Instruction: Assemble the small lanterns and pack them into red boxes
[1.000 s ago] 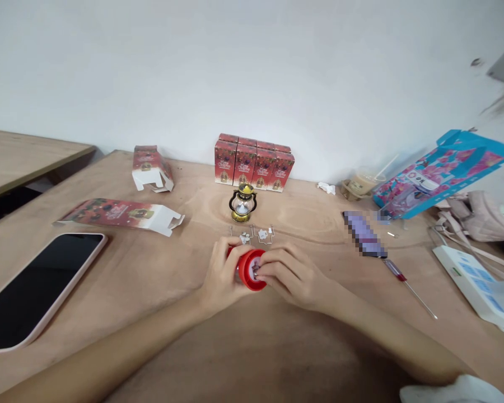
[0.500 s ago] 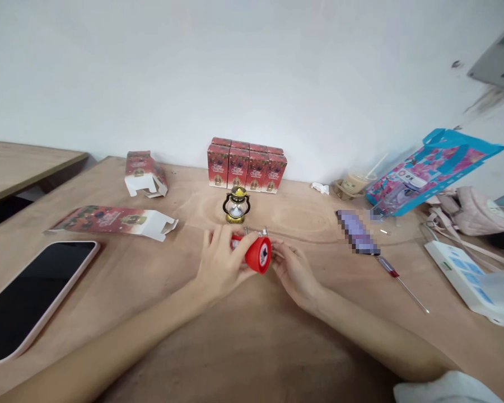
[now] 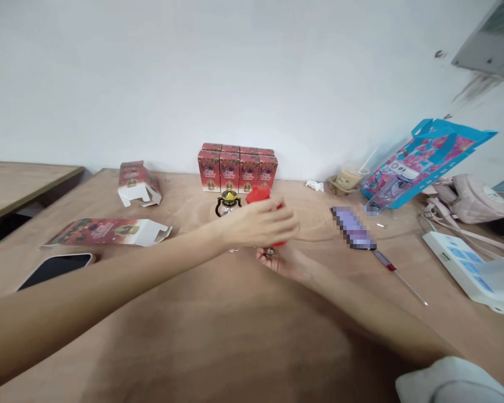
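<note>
My left hand (image 3: 264, 223) is wrapped over a red mini lantern (image 3: 258, 195), which shows above and below the fingers and is otherwise hidden. Just beneath, my right hand (image 3: 286, 264) is turned palm up with curled fingers. Small round silvery pieces, like button cells (image 3: 270, 252), lie at its fingertips. Behind my left wrist stands a black and gold mini lantern (image 3: 229, 200), its lower part covered by the arm. A few small clear bits lie on the table by the hands, mostly hidden.
Red printed boxes (image 3: 237, 170) stand in rows by the wall. Opened boxes (image 3: 138, 182) and a phone (image 3: 54, 267) are at left. At right are a screwdriver (image 3: 399, 274), a pixelated flat item (image 3: 355, 228), a drink cup (image 3: 349, 178), a floral bag (image 3: 424, 159) and a power strip (image 3: 466, 268).
My left hand has moved right and up across my right hand, tipping the red lantern over. The right palm has turned upward, and silvery pieces now show at its fingers.
</note>
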The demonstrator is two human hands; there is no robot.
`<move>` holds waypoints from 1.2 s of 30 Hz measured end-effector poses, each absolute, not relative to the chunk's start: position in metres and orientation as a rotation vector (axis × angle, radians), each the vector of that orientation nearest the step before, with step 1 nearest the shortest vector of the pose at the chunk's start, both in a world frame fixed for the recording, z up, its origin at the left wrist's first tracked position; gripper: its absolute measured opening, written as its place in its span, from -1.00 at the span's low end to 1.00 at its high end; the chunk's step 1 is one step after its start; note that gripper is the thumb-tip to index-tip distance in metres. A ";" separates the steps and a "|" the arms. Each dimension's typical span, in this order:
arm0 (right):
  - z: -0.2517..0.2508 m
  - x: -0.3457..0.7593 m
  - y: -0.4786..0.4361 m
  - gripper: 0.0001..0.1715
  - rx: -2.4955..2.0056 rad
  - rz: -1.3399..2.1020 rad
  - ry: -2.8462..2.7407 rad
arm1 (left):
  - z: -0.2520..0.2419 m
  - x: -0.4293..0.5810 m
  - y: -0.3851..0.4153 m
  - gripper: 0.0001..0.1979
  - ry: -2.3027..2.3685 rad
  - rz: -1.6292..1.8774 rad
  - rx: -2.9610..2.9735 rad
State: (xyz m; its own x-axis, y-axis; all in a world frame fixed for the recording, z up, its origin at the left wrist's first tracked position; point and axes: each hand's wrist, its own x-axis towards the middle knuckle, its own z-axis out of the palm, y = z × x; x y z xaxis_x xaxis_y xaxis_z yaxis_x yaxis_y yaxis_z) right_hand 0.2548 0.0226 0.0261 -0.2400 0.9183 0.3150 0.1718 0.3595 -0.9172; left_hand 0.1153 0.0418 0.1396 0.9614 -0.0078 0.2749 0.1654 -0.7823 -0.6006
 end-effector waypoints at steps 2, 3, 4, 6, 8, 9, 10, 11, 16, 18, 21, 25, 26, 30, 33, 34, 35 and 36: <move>0.035 0.259 0.038 -0.69 -1.112 1.073 -1.742 | 0.152 0.119 0.058 -0.64 -0.282 -0.372 -2.434; 0.040 0.260 0.048 -0.71 -1.182 1.102 -1.793 | 0.157 0.121 0.067 -0.66 -0.350 -0.397 -2.421; 0.046 0.262 0.057 -0.73 -1.245 1.126 -1.838 | 0.160 0.123 0.077 -0.67 -0.403 -0.398 -2.395; 0.058 0.262 0.075 -0.76 -1.362 1.137 -1.931 | 0.161 0.127 0.096 -0.70 -0.418 -0.308 -2.327; 0.066 0.259 0.086 -0.77 -1.455 1.094 -2.036 | 0.157 0.130 0.111 -0.72 -0.421 -0.212 -2.294; 0.069 0.257 0.089 -0.77 -1.488 1.054 -2.095 | 0.154 0.132 0.117 -0.72 -0.431 -0.185 -2.301; 0.071 0.254 0.090 -0.77 -1.511 1.006 -2.155 | 0.149 0.135 0.122 -0.72 -0.440 -0.161 -2.317; 0.071 0.250 0.090 -0.77 -1.524 0.950 -2.214 | 0.145 0.137 0.126 -0.72 -0.443 -0.134 -2.333; 0.061 0.236 0.084 -0.76 -1.536 0.618 -2.463 | 0.126 0.151 0.141 -0.70 -0.372 -0.105 -2.507; 0.055 0.233 0.081 -0.74 -1.546 0.494 -2.525 | 0.120 0.154 0.145 -0.70 -0.353 -0.128 -2.628; 0.049 0.233 0.077 -0.73 -1.553 0.363 -2.585 | 0.113 0.156 0.147 -0.70 -0.290 -0.068 -2.763; 0.045 0.236 0.073 -0.71 -1.523 0.275 -2.609 | 0.109 0.153 0.144 -0.73 -0.196 0.061 -2.787; 0.045 0.237 0.072 -0.69 -1.512 0.260 -2.606 | 0.108 0.152 0.143 -0.74 -0.181 0.089 -2.785; 0.045 0.238 0.065 -0.65 -1.460 0.198 -2.576 | 0.106 0.150 0.140 -0.77 -0.143 0.175 -2.753; 0.046 0.242 0.054 -0.70 -1.400 0.133 -2.542 | 0.106 0.151 0.140 -0.75 -0.130 0.200 -2.715; 0.047 0.245 0.050 -0.74 -1.329 0.085 -2.521 | 0.107 0.151 0.140 -0.74 -0.131 0.200 -2.704; 0.049 0.250 0.046 -0.77 -1.229 0.022 -2.487 | 0.109 0.151 0.140 -0.74 -0.132 0.197 -2.698; 0.052 0.257 0.045 -0.79 -1.118 -0.050 -2.427 | 0.113 0.150 0.140 -0.73 -0.137 0.193 -2.690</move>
State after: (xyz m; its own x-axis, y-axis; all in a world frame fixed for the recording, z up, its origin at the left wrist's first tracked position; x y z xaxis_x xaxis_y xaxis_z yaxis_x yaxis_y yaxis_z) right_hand 0.2565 0.0446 0.0517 -0.5608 0.7101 0.4256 0.7271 0.6683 -0.1570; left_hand 0.1505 0.1404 0.1131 0.9854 0.1267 -0.1136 0.0658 -0.8992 -0.4326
